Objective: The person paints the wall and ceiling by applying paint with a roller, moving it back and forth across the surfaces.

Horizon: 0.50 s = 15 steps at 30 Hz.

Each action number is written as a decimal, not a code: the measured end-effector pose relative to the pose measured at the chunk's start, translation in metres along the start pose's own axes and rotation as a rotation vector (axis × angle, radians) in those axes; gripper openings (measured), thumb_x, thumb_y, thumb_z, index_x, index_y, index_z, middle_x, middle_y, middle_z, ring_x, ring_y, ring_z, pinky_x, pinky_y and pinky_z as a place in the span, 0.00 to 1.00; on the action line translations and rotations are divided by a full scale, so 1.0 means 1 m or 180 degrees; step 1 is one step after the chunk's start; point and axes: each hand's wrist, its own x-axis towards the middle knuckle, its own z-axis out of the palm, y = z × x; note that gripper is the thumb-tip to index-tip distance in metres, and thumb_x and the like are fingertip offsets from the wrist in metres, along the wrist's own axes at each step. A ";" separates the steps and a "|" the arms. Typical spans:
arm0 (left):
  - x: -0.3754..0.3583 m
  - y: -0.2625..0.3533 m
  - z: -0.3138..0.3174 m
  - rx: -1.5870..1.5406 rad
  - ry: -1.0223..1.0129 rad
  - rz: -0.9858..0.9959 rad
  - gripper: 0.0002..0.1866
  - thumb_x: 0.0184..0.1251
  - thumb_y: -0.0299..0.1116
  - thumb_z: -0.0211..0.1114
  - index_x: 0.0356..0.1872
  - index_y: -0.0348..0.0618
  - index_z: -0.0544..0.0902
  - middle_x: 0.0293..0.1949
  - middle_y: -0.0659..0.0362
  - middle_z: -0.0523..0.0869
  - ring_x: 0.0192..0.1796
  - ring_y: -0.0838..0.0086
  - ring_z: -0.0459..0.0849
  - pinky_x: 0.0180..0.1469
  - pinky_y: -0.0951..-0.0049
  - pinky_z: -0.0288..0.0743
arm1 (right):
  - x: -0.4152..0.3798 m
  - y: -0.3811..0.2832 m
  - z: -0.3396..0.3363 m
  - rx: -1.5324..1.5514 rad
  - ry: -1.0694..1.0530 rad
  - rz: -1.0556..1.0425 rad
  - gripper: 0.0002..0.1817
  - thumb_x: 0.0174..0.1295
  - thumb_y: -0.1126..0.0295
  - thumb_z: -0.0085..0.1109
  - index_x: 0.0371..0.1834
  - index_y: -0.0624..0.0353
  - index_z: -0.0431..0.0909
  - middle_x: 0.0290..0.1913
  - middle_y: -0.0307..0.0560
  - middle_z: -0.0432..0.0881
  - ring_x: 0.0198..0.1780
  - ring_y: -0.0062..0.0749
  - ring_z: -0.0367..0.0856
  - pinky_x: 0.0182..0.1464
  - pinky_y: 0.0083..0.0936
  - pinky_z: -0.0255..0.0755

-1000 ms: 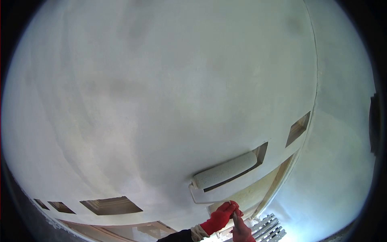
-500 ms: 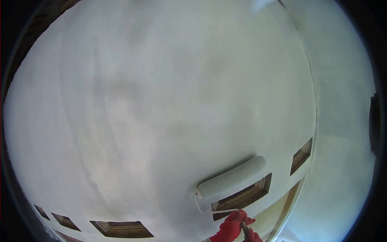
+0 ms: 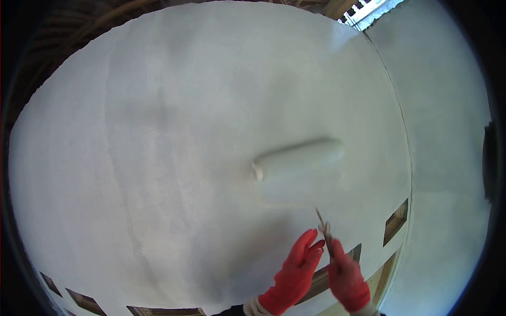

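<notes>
A long white paint roller (image 3: 298, 159), blurred by motion, lies tilted against the pale wall (image 3: 211, 105). Its thin wire frame runs down to a handle (image 3: 328, 239). My right hand (image 3: 348, 278), in a red glove, is wrapped round that handle. Just left of the handle is my left hand (image 3: 293, 274), also gloved in red, its fingers stretched upward and the fingertips close to the handle. Nothing shows in the left palm.
A wood-lined recess (image 3: 319, 284) sits partly behind my hands, and a smaller one (image 3: 395, 222) lies to the right. More recesses (image 3: 86, 301) line the lower left. A cracked corner joint meets a side wall (image 3: 448, 158). Roof timbers (image 3: 79, 31) show above the wall's ragged top.
The roller has travelled up the wall, with my right hand rising on the handle. My left hand has come off the upper handle and its fingers have straightened. The view has tilted upward.
</notes>
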 end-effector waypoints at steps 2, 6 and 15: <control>0.000 0.031 -0.005 0.0438 -0.0161 0.0125 0.24 0.71 0.25 0.50 0.66 0.37 0.57 0.66 0.54 0.63 0.64 0.67 0.69 0.63 0.69 0.66 | 0.042 -0.008 -0.003 0.0484 -0.0075 -0.0034 0.28 0.57 0.85 0.46 0.64 0.61 0.62 0.30 0.56 0.80 0.29 0.41 0.82 0.32 0.29 0.75; -0.004 0.066 -0.015 0.0488 -0.0179 0.0207 0.24 0.71 0.25 0.51 0.65 0.37 0.59 0.65 0.54 0.64 0.62 0.67 0.71 0.63 0.68 0.66 | 0.129 -0.041 -0.004 0.0221 0.0288 -0.0577 0.25 0.58 0.81 0.45 0.62 0.61 0.66 0.26 0.62 0.77 0.30 0.53 0.80 0.34 0.33 0.74; -0.016 0.105 -0.041 0.1365 0.0017 0.0459 0.21 0.70 0.22 0.51 0.64 0.43 0.66 0.61 0.60 0.71 0.59 0.73 0.73 0.57 0.74 0.71 | 0.363 -0.123 -0.017 -0.1025 0.1142 -0.1870 0.18 0.65 0.65 0.43 0.55 0.59 0.72 0.41 0.61 0.76 0.40 0.51 0.76 0.45 0.36 0.71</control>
